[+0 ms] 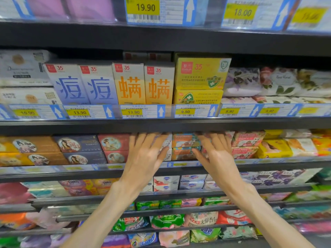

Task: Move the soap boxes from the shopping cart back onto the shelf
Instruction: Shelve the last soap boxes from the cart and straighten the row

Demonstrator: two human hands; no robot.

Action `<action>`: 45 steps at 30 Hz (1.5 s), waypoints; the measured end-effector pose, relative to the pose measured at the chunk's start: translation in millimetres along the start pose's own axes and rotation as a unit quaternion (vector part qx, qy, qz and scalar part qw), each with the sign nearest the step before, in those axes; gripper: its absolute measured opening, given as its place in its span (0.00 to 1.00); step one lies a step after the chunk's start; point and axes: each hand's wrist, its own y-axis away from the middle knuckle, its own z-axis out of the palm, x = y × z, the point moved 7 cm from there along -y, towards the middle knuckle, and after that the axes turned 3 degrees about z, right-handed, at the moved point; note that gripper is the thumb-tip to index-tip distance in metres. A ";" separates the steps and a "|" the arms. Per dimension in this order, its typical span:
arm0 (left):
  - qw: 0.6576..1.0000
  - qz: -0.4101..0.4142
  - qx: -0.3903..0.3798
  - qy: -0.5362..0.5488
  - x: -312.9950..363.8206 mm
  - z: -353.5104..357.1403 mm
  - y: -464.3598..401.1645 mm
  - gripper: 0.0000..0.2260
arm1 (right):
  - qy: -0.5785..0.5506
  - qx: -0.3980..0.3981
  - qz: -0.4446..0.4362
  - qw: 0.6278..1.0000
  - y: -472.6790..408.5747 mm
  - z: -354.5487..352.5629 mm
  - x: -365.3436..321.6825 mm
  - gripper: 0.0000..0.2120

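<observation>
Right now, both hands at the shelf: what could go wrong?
1. The left hand and right hand flank the two stacked orange-teal soap boxes with straight fingers; a sideways nudge could shift the stack or its neighbours.
2. The fingertips reach just under the shelf above; lifting could knock them against it.

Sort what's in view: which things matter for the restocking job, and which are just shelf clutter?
In the job: left hand, right hand, both open at the teal-and-orange soap boxes on the dark shelf.

Just there: blue boxes, orange boxes, yellow boxes, price tags.
</observation>
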 end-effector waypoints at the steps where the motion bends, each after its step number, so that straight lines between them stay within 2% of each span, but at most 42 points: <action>1: 1.000 0.004 -0.004 0.003 6.4 4.1 -3.7 0.17 | 0.005 -0.002 0.009 1.000 1.3 -2.1 7.4 0.19; 6: 0.999 -0.013 -0.045 -0.003 22.2 24.3 -21.7 0.15 | 0.016 0.015 0.037 0.999 -2.3 -7.3 24.6 0.18; 9: 0.995 -0.057 -0.077 0.017 23.4 31.9 -32.8 0.12 | 0.028 0.020 0.035 0.999 -9.9 -4.5 24.5 0.17; 12: 0.991 -0.075 -0.102 0.049 24.0 38.0 -35.9 0.11 | 0.016 -0.021 0.054 0.998 -18.6 3.3 24.4 0.16; 16: 0.994 -0.061 -0.067 0.054 26.0 35.3 -34.3 0.10 | -0.002 -0.068 0.080 0.995 -25.1 9.4 27.8 0.12; 26: 0.996 -0.064 -0.055 0.032 27.2 35.4 -33.5 0.13 | 0.001 -0.068 0.078 0.995 -26.6 5.1 26.7 0.09; 31: 0.997 -0.048 -0.052 -0.012 20.6 19.7 -26.4 0.14 | -0.010 -0.018 0.028 0.999 -16.4 -2.1 19.4 0.14; 37: 0.988 -0.094 -0.068 -0.102 -22.0 -3.6 -3.0 0.13 | -0.039 -0.047 -0.012 0.998 -26.2 0.3 -30.2 0.18; 39: 0.985 -0.095 -0.071 -0.124 -35.2 -6.9 1.5 0.13 | -0.035 -0.072 -0.028 0.996 -35.6 5.2 -46.0 0.16; 41: 0.981 -0.105 -0.079 -0.140 -45.6 -6.9 3.1 0.13 | -0.003 -0.137 -0.019 0.990 -46.4 15.4 -56.3 0.14; 42: 0.979 -0.113 -0.087 -0.145 -49.7 -6.2 3.2 0.15 | 0.013 -0.180 -0.006 0.984 -49.7 21.2 -60.0 0.14; 45: 0.977 -0.121 -0.102 -0.146 -54.4 -3.6 3.7 0.18 | 0.005 -0.243 0.019 0.970 -54.6 29.9 -66.0 0.19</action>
